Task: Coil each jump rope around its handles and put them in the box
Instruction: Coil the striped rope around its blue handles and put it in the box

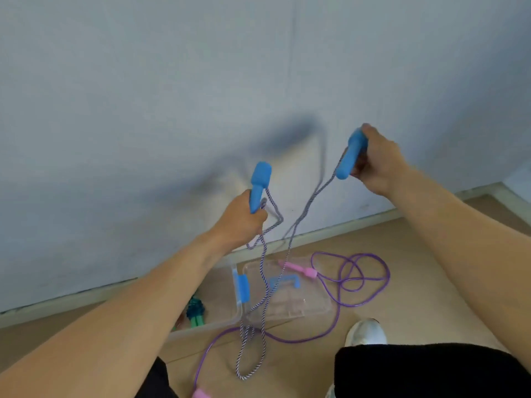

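Braided jump rope (265, 285): hangs slack to the floor. Left hand (244, 219) grips one blue handle (258, 185); right hand (379, 162) grips the other (352, 153). Advice: join handles, wrap taut, even turns. Clear box (230, 317) below.

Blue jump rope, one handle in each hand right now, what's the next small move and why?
Probably bring the two blue handles together, the one in the right hand beside the one in the left hand. They are held apart and the striped cord hangs loose to the floor, uncoiled; paired handles give a core to wrap it around before it goes in the clear box.
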